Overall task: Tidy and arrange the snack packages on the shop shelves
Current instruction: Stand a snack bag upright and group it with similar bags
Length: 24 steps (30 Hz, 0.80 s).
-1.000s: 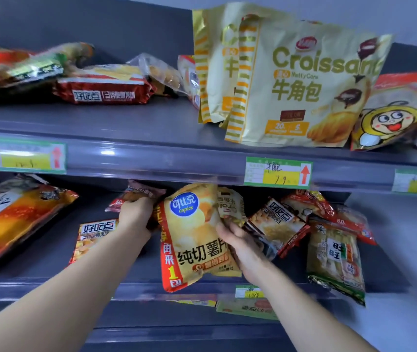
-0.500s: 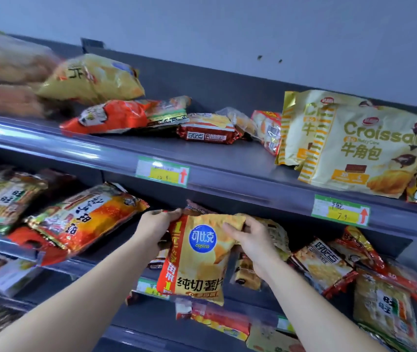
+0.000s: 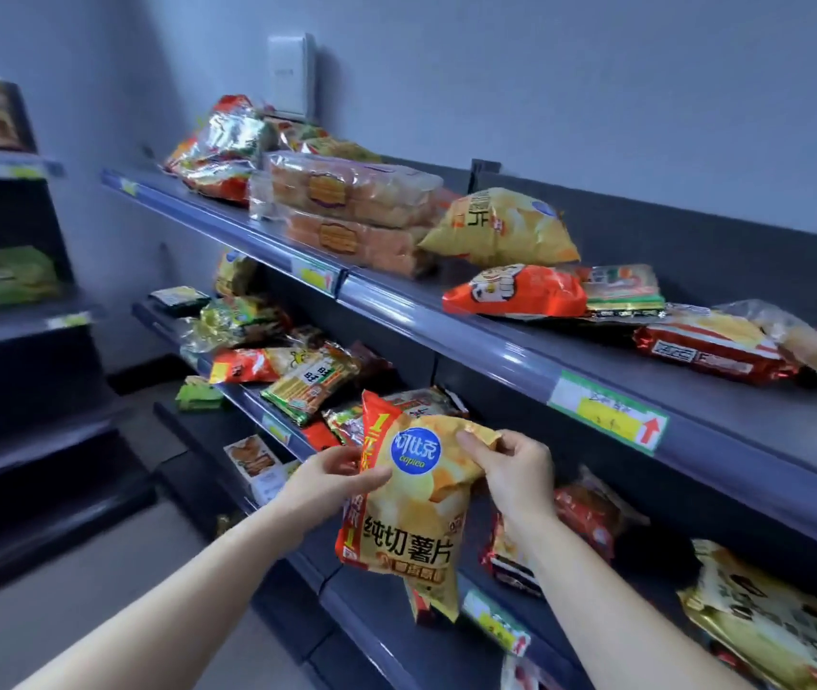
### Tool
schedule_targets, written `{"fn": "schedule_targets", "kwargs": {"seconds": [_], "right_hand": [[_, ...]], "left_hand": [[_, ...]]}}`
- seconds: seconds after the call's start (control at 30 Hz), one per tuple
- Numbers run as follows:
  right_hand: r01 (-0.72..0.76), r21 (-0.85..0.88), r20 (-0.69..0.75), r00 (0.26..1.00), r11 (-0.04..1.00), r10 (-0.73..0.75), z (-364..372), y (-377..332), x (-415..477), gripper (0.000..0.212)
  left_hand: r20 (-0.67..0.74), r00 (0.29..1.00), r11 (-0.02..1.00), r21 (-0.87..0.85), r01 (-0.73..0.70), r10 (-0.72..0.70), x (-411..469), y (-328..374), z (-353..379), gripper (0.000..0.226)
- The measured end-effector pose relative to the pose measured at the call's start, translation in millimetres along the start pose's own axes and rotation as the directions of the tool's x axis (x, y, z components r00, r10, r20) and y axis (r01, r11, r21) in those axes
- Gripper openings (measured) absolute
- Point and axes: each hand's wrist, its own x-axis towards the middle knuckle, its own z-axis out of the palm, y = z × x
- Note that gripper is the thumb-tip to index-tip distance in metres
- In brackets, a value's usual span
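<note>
Head view: both hands are on the chip bag (image 3: 411,520). The left hand (image 3: 332,478) pinches its red left edge, thumb across the front just under the blue logo. The right hand (image 3: 511,470) pinches the crumpled top right corner. The bag hangs upright in the air, out in front of the middle shelf (image 3: 250,403) and below the rail of the top shelf (image 3: 476,348); I see it touching neither. A second ago it stood on the middle shelf among the other packets. Now it's lifted clear, and the view has swung left along the row. So it's out of its old slot and needs a home. I'd guess beside the similar yellow bag (image 3: 501,231) up top.
</note>
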Motion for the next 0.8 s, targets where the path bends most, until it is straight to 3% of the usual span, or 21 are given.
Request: {"fn": "schedule_targets", "kwargs": {"seconds": [0.23,0.6,0.8], "right_hand": [[-0.028,0.062,0.114,0.993,0.998,0.021,147,-29,32,0.026],[-0.139,0.134,0.164,0.980,0.981,0.116,369,-79,94,0.024],[-0.105,0.117,0.181,0.980,0.988,0.083,448,-104,128,0.020]], "left_hand": [[-0.153,0.987,0.998,0.045,0.052,-0.045,31,-37,-127,0.077],[-0.271,0.962,0.997,0.071,0.040,-0.019,115,-68,-314,0.031],[-0.281,0.959,0.992,0.110,0.063,-0.030,173,-77,-380,0.054]]}}
